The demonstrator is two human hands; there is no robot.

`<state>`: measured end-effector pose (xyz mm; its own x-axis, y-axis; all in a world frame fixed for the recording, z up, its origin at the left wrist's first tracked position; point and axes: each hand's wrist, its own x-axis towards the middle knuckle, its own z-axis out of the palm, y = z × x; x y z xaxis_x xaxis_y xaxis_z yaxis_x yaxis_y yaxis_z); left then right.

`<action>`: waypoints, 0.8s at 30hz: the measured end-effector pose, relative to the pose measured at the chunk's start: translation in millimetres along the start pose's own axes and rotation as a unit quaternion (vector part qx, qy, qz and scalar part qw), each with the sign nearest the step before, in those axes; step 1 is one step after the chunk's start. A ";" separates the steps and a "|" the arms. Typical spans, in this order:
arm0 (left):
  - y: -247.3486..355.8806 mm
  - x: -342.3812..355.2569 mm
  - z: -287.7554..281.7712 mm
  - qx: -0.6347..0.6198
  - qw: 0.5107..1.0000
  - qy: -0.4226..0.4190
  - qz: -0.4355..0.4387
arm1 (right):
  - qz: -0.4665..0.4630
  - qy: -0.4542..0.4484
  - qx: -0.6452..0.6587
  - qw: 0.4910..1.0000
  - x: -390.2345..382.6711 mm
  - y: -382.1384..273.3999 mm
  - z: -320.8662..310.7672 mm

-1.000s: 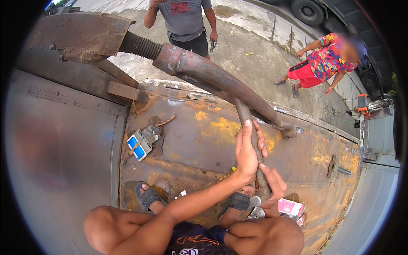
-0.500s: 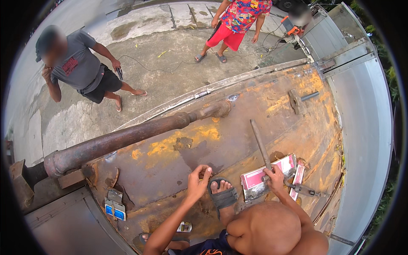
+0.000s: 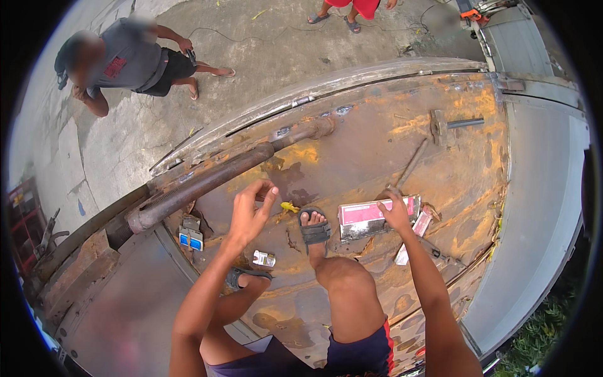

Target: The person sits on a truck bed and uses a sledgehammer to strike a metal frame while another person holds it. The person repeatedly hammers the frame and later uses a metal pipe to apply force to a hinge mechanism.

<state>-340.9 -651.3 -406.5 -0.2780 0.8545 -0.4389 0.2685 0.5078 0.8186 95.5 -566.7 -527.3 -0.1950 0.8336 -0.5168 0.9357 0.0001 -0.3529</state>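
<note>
My left hand (image 3: pixel 252 210) is raised over the rusty metal plate (image 3: pixel 364 151), empty, with its fingers loosely curved and the thumb apart. At the end of my other arm, my right hand (image 3: pixel 397 215) has its fingers spread over the edge of a pink and white box (image 3: pixel 364 213). Its fingertips are close to the head of a hammer with a rod-like handle (image 3: pixel 412 164); whether they touch it is hard to see. That hammer lies on the plate, handle pointing away and right. A narrower pink and white box (image 3: pixel 416 234) rests beside my right wrist.
A thick rusty pipe (image 3: pixel 207 186) spans the left. Another hammer (image 3: pixel 439 128) lies far right. Near my sandalled feet are a small pack (image 3: pixel 264 258), a blue and white pack (image 3: pixel 191 236) and a yellow scrap (image 3: pixel 289 207). Two people stand on the concrete (image 3: pixel 264 69) beyond.
My right hand has let go of the hammer's handle, and the hammer now lies on the plate. My left hand has risen leftward. The view has shifted, and my knee sits lower in it.
</note>
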 end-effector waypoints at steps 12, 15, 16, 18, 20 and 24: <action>-51.9 -159.6 -97.3 -0.202 0.898 0.159 -0.358 | -0.097 -0.290 0.092 0.948 -83.1 -221.2 -78.6; -83.9 -213.6 -78.9 -0.224 0.844 0.146 -0.465 | -0.097 -0.267 0.201 0.938 -75.3 -262.9 -72.4; -89.5 -227.2 -72.4 -0.204 0.848 0.124 -0.473 | -0.099 -0.261 0.227 0.933 -71.3 -272.1 -73.3; -92.1 -240.4 -59.9 -0.169 0.846 0.063 -0.502 | -0.098 -0.246 0.249 0.932 -59.4 -280.5 -80.9; -84.0 -231.0 -52.6 -0.159 0.867 0.052 -0.470 | -0.070 -0.279 0.245 0.926 -44.1 -273.3 -94.5; -34.9 -162.1 -45.6 -0.210 0.866 0.081 -0.446 | -0.027 -0.249 0.138 0.958 -1.2 -213.0 -134.4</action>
<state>-347.3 -812.5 -347.0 -0.3376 0.0984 -0.9361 -0.4701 0.8440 0.2583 -64.0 -493.5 -346.6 -0.4208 0.4687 -0.7767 0.8209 -0.1675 -0.5459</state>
